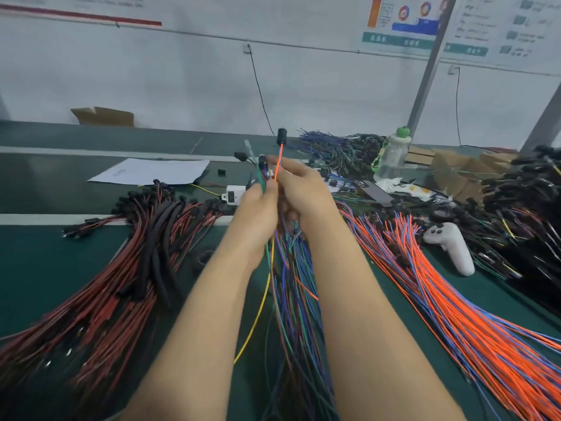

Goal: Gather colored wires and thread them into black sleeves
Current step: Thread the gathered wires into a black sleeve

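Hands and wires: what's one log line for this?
left hand: grips wire bundle | right hand: pinches orange wire | black piece: atop orange wire

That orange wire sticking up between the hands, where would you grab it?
I'd pinch the orange wire just under its black plug, coming from above: it stands upright and free there; the left hand and right hand hide the rest.

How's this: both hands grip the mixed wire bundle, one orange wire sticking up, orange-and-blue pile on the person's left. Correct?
One error: the head view shows the orange-and-blue pile on the person's right, not left. The rest holds: left hand and right hand both grip the mixed wire bundle, one orange wire sticking up.
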Tool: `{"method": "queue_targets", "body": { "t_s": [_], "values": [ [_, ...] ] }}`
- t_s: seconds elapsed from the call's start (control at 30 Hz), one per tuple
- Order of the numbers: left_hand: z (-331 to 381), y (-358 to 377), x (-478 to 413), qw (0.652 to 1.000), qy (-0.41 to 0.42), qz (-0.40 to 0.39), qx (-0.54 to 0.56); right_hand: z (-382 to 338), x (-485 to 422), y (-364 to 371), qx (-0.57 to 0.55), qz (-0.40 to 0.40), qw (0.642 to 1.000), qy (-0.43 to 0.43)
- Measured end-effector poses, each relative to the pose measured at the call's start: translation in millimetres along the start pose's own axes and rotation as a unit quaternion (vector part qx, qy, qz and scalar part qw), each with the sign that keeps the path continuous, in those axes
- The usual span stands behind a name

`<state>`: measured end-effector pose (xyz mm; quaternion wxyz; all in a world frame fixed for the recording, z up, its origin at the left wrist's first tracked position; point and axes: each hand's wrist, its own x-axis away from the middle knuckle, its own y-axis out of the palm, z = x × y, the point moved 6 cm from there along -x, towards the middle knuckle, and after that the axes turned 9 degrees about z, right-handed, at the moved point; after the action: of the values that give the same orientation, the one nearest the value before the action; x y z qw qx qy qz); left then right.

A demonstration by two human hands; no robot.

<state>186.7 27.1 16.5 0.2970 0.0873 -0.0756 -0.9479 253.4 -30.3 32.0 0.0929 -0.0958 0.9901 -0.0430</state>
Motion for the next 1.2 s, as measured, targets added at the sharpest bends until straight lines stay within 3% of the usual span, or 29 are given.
{"method": "queue_targets", "body": {
  "t_s": [0.13,0.2,0.27,0.33,0.4,0.43,0.5,0.57,0.67,0.83,0.93,1.07,1.2],
  "values": [
    [22.8,-12.3,-10.7,0.988,-0.037,-0.021,0.151,-9.0,18.4,12.5,-0.174,-0.081,0.976,0.104],
    [35.9,-29.3,-26.2,0.977,-0.037,0.017,0.209,-4.5,36.4,17.8,-0.164,-0.165,0.961,0.148],
    [42.7,-36.6,-35.4,0.981,-0.020,0.040,0.186,3.1,70.1,32.3,-0.127,-0.315,0.929,0.146],
    [43.8,-33.1,-36.3,0.999,0.013,0.035,0.036,7.2,95.0,44.9,-0.165,-0.376,0.900,0.148],
    [44.0,-25.1,-32.5,0.989,0.049,-0.012,-0.141,10.4,94.5,48.4,-0.187,-0.324,0.917,0.140],
    [43.5,-22.3,-30.1,0.982,0.049,-0.044,-0.177,11.4,86.2,45.2,-0.196,-0.274,0.933,0.124],
    [40.8,-14.3,-24.4,0.980,0.030,-0.106,-0.167,5.2,65.6,30.9,-0.264,-0.173,0.943,0.102],
    [30.7,-0.7,-8.3,0.977,0.001,-0.172,-0.126,-3.2,44.4,10.5,-0.373,-0.084,0.919,0.096],
    [-0.2,22.7,20.1,0.955,-0.050,-0.270,-0.109,-8.6,18.2,-23.9,-0.447,0.027,0.891,0.068],
    [-31.5,13.1,25.3,0.931,-0.062,-0.319,-0.167,9.9,-2.3,-78.9,-0.526,0.097,0.844,0.038],
    [-37.1,11.0,20.9,0.932,-0.044,-0.304,-0.192,24.7,0.7,-89.9,-0.571,0.092,0.815,0.037],
    [-43.0,22.7,14.6,0.940,-0.055,-0.289,-0.172,43.9,14.1,-59.1,-0.534,0.020,0.839,0.101],
    [-58.9,10.7,13.8,0.935,-0.120,-0.303,-0.139,50.4,10.4,-72.2,-0.539,0.072,0.834,0.090]
  ]
}}
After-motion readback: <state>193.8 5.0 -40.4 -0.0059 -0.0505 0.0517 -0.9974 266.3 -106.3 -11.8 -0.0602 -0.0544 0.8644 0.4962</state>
